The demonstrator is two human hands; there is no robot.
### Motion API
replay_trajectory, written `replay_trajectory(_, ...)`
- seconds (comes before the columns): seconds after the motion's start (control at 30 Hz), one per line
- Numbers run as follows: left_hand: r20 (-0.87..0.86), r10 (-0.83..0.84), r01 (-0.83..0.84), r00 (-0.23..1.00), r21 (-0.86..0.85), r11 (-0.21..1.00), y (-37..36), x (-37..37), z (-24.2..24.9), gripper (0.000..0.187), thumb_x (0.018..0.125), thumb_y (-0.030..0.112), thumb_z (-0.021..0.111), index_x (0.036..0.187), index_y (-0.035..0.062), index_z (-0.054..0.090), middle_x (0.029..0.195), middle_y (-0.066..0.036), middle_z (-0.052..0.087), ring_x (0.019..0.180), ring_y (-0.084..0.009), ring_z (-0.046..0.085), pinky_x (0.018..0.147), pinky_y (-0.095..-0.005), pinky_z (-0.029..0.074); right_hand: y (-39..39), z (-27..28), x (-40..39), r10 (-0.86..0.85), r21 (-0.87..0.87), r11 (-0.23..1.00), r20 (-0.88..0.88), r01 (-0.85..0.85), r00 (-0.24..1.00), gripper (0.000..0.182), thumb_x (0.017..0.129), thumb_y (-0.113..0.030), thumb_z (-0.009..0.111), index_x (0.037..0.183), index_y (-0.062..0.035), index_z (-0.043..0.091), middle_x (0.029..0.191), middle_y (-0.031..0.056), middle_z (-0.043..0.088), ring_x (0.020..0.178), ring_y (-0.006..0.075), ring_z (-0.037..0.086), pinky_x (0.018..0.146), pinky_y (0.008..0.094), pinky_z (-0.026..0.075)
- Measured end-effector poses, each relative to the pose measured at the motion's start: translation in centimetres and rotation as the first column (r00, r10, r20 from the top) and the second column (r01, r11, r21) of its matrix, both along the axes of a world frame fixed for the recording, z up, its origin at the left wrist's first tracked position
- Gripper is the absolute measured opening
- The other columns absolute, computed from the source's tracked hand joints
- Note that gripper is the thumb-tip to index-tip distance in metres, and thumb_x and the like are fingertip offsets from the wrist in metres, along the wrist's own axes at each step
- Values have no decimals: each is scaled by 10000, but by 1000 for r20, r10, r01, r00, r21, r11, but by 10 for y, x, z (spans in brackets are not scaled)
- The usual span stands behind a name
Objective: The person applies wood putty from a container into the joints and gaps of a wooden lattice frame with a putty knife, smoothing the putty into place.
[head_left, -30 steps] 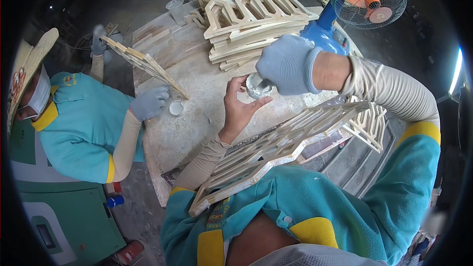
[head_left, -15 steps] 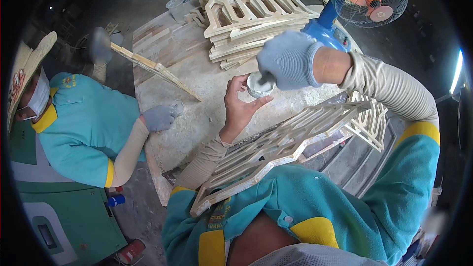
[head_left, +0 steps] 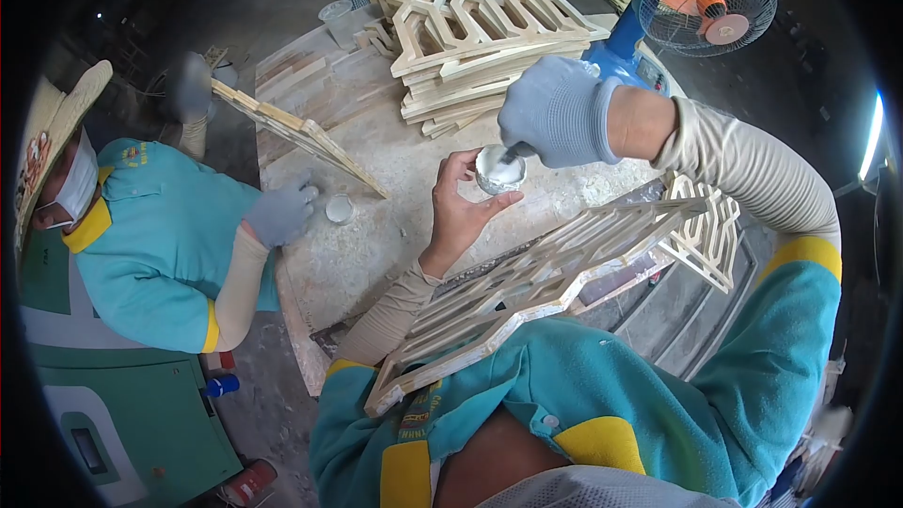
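Note:
My bare left hand (head_left: 461, 207) holds a small round cup (head_left: 499, 170) of white paste, thumb and fingers round its sides. Gloved in grey, my right hand (head_left: 557, 113) is closed just above the cup's rim; a short dark tip between its fingers reaches into the paste, and the rest of that item is hidden. A wooden lattice frame (head_left: 555, 273) leans across my chest and the table edge, below both hands.
Stacked lattice frames (head_left: 499, 47) stand behind my hands, beside a blue fan (head_left: 707, 2). A co-worker (head_left: 160, 235) at the left holds a lattice piece (head_left: 292, 132) near another cup (head_left: 340, 210) on the table (head_left: 329, 273). Another frame (head_left: 705, 226) lies at the right.
My right hand has shifted slightly right, showing more of the white paste. The co-worker's near hand has drawn back up and left from the other cup, which now shows.

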State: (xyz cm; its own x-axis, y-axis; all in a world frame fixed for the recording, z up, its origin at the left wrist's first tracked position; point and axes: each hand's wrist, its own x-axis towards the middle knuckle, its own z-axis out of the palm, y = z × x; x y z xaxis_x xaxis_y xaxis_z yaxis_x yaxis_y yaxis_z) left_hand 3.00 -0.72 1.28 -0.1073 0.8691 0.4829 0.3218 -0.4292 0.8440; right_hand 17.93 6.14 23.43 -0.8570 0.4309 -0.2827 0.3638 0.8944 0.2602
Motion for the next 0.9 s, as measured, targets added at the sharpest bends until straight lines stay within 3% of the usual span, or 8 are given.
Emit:
replay_trajectory(0.13, 70, -105, 107, 992, -18, 994, 1, 2, -2, 613, 673, 254, 934, 1138, 29, 605, 1076, -90, 611, 949, -196, 569, 820, -324, 463, -1, -14, 2, 169, 184, 970, -35, -159, 985, 58, 704, -129, 736, 754, -102, 747, 720, 112, 711, 742, 313, 735, 619, 421, 580)
replay_trajectory(0.3, 8, -43, 42, 999, 32, 999, -2, 1, 6, 606, 677, 256, 928, 1141, 33, 610, 1071, -89, 611, 947, -207, 565, 819, -332, 464, -5, -9, 4, 94, 155, 983, 62, -103, 994, 82, 709, -125, 746, 776, -78, 746, 732, 122, 718, 742, 320, 737, 630, 407, 585)
replay_trajectory(0.37, -73, 6, -4, 997, 24, 1000, -4, 1, 7, 646, 693, 209, 929, 1192, 10, 570, 1043, -62, 625, 978, -159, 576, 870, -316, 457, -8, -5, 4, 89, 138, 986, 73, -99, 993, 97, 716, -130, 745, 794, -72, 750, 742, 128, 721, 753, 326, 737, 646, 410, 587)
replay_trajectory(0.43, -73, 36, -35, 997, 21, 999, -5, 3, 3, 644, 691, 208, 930, 1188, 10, 571, 1035, -61, 625, 971, -157, 577, 860, -316, 456, -10, -2, 2, -119, 44, 992, 83, 116, 989, 126, 755, -155, 743, 845, -70, 764, 782, 151, 729, 786, 337, 737, 688, 420, 588)
replay_trajectory(0.67, 41, 46, -46, 998, 12, 999, 0, 3, -3, 647, 654, 263, 940, 1151, 28, 600, 1059, -96, 604, 950, -218, 572, 813, -345, 470, -19, 13, -5, -226, -105, 967, 55, 230, 973, 143, 806, -169, 722, 873, -50, 766, 830, 179, 731, 815, 351, 733, 724, 427, 585)
replay_trajectory(0.77, 25, 8, -8, 1000, 17, 1000, 0, 3, -2, 654, 683, 194, 934, 1191, 18, 561, 1043, -66, 640, 941, -150, 576, 857, -305, 448, -14, 12, -4, -163, -6, 987, -13, 163, 987, 156, 796, -180, 731, 861, -42, 762, 809, 172, 730, 807, 355, 732, 720, 432, 585)
replay_trajectory(0.87, -31, -49, 50, 998, 19, 999, -4, 5, 5, 659, 688, 193, 931, 1201, 15, 558, 1061, -73, 645, 944, -154, 585, 863, -305, 450, -13, 5, -6, -117, 68, 991, 0, 116, 993, 139, 768, -168, 744, 823, -41, 751, 764, 149, 724, 762, 340, 733, 685, 413, 588)
replay_trajectory(0.9, -31, -54, 55, 998, 18, 998, -4, 6, 4, 659, 688, 193, 931, 1201, 15, 558, 1061, -73, 645, 944, -154, 585, 863, -305, 450, -16, 3, -6, 6, 99, 995, -28, -4, 1000, 121, 749, -153, 742, 801, -44, 743, 742, 139, 718, 733, 331, 730, 654, 406, 587)
